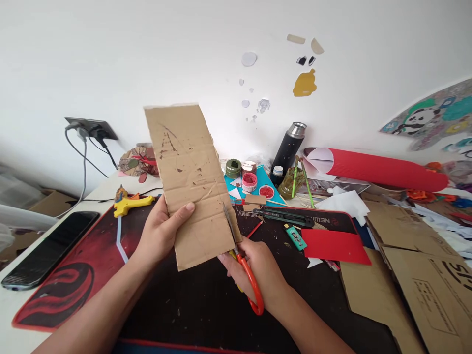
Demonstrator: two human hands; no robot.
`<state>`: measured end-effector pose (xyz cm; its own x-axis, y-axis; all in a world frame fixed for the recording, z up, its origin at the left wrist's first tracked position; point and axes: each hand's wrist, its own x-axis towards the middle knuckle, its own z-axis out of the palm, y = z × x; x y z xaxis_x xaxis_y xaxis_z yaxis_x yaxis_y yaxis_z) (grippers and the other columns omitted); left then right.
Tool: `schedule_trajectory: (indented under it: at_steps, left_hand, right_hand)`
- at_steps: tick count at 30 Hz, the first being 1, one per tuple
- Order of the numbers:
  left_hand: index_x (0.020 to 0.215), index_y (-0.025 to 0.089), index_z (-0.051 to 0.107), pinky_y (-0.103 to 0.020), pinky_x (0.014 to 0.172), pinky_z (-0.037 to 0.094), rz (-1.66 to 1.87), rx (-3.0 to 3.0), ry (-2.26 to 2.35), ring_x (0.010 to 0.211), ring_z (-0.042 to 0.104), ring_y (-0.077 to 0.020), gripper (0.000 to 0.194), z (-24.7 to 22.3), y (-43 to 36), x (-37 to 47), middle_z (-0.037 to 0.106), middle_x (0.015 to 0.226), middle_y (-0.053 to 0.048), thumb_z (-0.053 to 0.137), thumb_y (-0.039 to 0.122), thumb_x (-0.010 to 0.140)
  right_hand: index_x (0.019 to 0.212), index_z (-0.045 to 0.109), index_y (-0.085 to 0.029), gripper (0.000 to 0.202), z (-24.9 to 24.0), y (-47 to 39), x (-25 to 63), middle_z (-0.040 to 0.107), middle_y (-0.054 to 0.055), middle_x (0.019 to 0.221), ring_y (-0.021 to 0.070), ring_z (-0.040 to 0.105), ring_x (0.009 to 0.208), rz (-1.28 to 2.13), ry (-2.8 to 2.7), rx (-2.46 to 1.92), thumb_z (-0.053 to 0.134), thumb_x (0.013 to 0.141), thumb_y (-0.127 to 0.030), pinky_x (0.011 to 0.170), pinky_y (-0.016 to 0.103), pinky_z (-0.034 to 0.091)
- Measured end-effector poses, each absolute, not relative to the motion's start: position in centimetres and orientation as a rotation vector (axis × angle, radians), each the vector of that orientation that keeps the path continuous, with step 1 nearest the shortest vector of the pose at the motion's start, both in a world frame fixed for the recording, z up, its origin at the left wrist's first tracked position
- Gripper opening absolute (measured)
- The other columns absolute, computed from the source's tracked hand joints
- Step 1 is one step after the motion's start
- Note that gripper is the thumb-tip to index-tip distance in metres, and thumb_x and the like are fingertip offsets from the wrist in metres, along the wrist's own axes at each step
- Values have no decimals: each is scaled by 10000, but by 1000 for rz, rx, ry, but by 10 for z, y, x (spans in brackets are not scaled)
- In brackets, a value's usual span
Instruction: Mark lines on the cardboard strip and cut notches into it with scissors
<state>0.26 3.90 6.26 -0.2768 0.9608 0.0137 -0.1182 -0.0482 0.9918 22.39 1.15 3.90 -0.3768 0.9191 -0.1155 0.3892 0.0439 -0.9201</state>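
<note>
A tall piece of brown cardboard (191, 182) is held up over the dark desk mat (177, 314). My left hand (162, 233) grips its lower left edge, thumb on the near face and the other fingers hidden behind. In my right hand (258, 273) are scissors (252, 290) with red and yellow handles. Their blades lie along the lower right edge of the cardboard, pointing up, with a narrow strip of it to the right of the blades.
A yellow glue gun (132, 204) and a black phone (51, 248) lie at left. Behind are paint jars (250, 182), a black thermos (289, 150) and a cup with brushes (289, 187). Right of centre sit a cutter (283, 216), red paper (335, 246) and cardboard sheets (424, 280).
</note>
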Motion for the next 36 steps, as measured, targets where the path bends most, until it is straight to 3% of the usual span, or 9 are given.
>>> schedule_trajectory:
  at_steps: [7,18,30,36]
  left_hand:
    - [1303,198,659,-522,949,713,1505,982,1321,1225,780,-428,696,65,36,7,812,1301,-160,953,556,783]
    - [1255,204,666,-517,940,712,1483,952,1328,1201,793,-418,668,60,41,6,821,1279,-147,962,548,766]
    - [1232,207,669,-481,916,714,1454,889,1288,1180,801,-404,688,55,46,3,823,1267,-145,997,544,730]
    - [1241,211,669,-468,933,711,1433,865,1297,1191,797,-394,709,53,48,2,817,1294,-151,1002,560,721]
  right_hand:
    - [769,537,-251,245,40,12,220,557,-36,539,153,560,447,1352,-1742,-1380,611,992,-321,496,252,379]
    - [769,584,-233,261,36,7,219,528,-43,472,146,550,397,1444,-1679,-1443,556,1014,-319,486,256,338]
    - [720,502,-250,318,34,8,216,507,-42,480,143,535,409,1386,-1719,-1469,548,1019,-350,483,263,317]
    - [687,454,-253,325,35,10,214,463,-42,502,128,457,445,1327,-1750,-1474,536,989,-340,504,266,297]
